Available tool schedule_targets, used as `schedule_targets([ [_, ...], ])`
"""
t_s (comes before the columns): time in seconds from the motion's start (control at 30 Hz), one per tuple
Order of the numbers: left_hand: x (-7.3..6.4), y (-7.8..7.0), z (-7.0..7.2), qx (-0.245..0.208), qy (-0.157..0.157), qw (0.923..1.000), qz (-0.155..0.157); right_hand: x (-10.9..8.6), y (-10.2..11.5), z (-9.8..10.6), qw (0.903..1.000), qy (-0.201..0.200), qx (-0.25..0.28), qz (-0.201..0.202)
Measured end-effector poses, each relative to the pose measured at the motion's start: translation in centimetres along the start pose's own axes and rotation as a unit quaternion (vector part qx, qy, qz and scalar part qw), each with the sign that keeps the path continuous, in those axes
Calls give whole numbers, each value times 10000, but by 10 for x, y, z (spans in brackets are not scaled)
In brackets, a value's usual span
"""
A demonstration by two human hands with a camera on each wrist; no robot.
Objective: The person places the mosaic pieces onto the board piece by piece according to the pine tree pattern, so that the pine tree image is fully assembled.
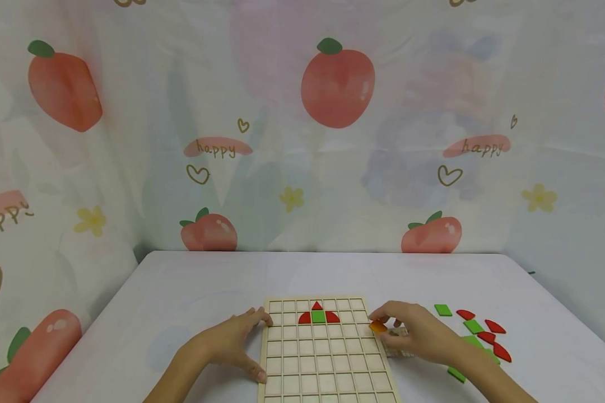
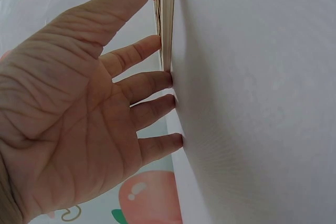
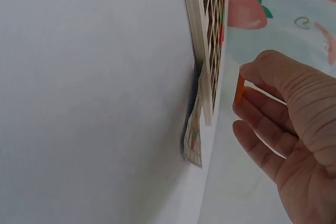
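Observation:
A wooden grid board [image 1: 321, 348] lies on the table, with a red triangle [image 1: 317, 306], a green square [image 1: 318, 317] and two red quarter-circle tiles [image 1: 305, 318] in its upper cells. My left hand [image 1: 234, 341] rests along the board's left edge, fingers spread and fairly straight; in the left wrist view the fingertips [image 2: 167, 79] touch the board's side and the table. By the right edge, my right hand [image 1: 415, 330] pinches an orange tile [image 1: 377, 326] between thumb and fingers. The right wrist view shows this tile [image 3: 240, 88] edge-on, so its full outline is hidden.
A printed sheet [image 3: 194, 142] sticks out from under the board's right side, partly behind my right hand. Further right lie several loose green tiles [image 1: 442, 310] and red tiles [image 1: 495, 326]. A fruit-patterned curtain [image 1: 333, 184] stands behind the white table [image 1: 201, 280].

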State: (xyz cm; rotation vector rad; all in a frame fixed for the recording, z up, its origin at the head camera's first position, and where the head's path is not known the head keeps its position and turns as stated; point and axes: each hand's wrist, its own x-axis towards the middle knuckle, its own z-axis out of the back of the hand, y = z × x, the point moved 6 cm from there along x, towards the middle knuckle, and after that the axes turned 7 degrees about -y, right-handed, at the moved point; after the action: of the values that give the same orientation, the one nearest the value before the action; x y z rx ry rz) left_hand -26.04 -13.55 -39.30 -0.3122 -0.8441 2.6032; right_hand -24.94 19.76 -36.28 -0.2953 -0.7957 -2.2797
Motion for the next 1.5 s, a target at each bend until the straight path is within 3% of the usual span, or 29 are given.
schedule_targets([
  [0.5, 0, 0, 0, 3, -3, 10000, -61, 26, 31, -37, 9990, 326, 288, 56],
  [0.8, 0, 0, 0, 66, 11, 10000, -38, 41, 42, -54, 9993, 304, 32, 224],
  [1.27, 1, -1, 0, 48, 50, 9999, -74, 55, 48, -70, 9980, 572, -260, 98],
  [1.5, 1, 0, 0, 61, 44, 9999, -80, 61, 51, -71, 9984, 471, -166, 250],
])
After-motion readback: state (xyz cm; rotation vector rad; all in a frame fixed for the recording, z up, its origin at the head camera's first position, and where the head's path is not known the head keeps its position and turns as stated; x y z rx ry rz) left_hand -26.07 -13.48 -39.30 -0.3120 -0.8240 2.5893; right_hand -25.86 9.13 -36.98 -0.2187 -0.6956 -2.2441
